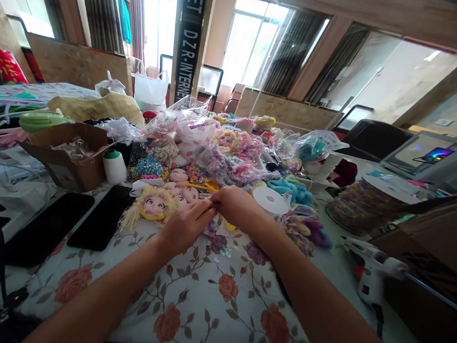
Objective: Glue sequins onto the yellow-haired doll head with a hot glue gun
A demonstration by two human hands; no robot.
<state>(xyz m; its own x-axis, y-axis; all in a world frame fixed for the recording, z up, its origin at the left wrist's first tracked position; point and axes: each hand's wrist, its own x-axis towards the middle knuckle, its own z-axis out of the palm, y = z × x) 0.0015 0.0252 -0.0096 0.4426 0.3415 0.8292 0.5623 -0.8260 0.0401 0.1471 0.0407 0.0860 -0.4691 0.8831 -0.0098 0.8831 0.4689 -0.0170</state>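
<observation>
Doll faces (189, 193) lie by left hand (183, 225). Its fingertips meet right hand's (235, 207), both sets bunched; can't tell if anything's pinched. Forearms angle in from both sides, open floral cloth (196, 298) between, down to near edge. Phones (100, 218) left, glue gun (372, 269) right. Yarn pile (240, 156) beyond, windows (251, 39) at back.

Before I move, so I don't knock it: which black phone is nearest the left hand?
The phone beside the yellow-haired doll face; the other phone lies farther from the left hand.
</observation>
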